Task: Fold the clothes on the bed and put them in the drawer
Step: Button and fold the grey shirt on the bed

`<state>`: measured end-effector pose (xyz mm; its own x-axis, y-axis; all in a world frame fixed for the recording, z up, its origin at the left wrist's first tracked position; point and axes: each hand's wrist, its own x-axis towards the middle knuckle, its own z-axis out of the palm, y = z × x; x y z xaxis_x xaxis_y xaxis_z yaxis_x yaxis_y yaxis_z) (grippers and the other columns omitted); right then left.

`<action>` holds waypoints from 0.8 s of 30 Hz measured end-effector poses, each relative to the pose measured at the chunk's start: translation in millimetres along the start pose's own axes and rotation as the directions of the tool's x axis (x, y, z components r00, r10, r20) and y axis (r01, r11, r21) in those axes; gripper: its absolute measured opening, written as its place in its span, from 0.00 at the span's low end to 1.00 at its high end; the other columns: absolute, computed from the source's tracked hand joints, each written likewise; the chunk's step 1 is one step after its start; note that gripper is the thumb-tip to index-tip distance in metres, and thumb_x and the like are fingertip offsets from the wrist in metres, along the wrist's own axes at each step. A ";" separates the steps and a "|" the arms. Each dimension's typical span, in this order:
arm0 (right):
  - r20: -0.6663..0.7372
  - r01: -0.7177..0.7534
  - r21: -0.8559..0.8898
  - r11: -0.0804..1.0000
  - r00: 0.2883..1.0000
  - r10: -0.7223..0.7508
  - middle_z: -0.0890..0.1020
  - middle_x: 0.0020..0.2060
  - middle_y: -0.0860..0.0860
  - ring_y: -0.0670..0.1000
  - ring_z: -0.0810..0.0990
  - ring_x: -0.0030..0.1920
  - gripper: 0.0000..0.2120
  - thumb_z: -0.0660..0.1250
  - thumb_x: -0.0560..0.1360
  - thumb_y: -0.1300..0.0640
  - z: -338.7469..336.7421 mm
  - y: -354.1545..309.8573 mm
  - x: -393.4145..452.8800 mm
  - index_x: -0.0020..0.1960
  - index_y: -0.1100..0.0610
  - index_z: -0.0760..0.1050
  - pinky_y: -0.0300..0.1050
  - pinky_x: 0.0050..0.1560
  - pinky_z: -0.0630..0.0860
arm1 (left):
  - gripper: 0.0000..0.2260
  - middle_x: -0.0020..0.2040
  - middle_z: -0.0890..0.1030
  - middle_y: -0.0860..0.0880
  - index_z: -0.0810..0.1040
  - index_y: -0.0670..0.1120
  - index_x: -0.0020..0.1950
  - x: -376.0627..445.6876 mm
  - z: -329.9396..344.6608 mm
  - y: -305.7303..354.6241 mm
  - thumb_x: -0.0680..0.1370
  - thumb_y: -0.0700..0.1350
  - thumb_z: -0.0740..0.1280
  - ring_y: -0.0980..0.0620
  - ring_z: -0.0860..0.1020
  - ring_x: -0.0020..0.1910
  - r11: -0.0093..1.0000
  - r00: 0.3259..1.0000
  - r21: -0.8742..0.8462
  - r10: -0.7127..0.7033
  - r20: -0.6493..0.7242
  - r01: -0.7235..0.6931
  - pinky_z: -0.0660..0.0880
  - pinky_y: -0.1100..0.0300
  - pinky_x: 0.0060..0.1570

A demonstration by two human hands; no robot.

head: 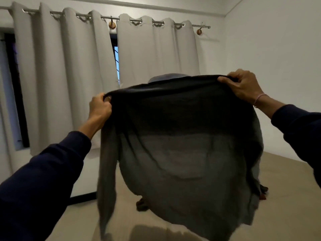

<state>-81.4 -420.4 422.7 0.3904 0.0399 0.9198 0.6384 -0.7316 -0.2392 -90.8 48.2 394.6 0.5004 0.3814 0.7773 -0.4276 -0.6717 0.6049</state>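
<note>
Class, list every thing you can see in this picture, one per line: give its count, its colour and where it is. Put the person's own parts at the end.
shirt: one, dark grey, long-sleeved, held up in the air above the bed
bed: one, beige cover, below the shirt
other clothes: a few dark bits, count unclear, on the bed behind the shirt
curtains: two panels, pale grey, on the far wall
curtain rod: one, silver, above the curtains
window: one, dark frame, in the gap between the curtains
bracelet: one, pink, on the right wrist
left hand: one, grips the shirt's left shoulder
right hand: one, grips the shirt's right shoulder
sleeves: two, navy, on both arms
</note>
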 end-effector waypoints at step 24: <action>0.422 -0.233 0.406 0.883 0.906 0.045 0.85 0.36 0.58 0.51 0.84 0.33 0.12 0.73 0.67 0.50 -130.3 -93.1 -37.3 0.41 0.59 0.86 0.38 0.31 0.79 | 0.14 0.33 0.84 0.46 0.84 0.41 0.42 -18.5 -150.8 19.8 0.65 0.49 0.77 0.52 0.82 0.28 0.866 0.920 -0.487 0.095 0.381 0.112 0.81 0.63 0.31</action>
<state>-241.9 -442.5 451.2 0.6620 0.2904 0.6910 0.7426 -0.3791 -0.5521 -222.0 123.6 418.3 0.7063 0.0447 0.7065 -0.6810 -0.2298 0.6953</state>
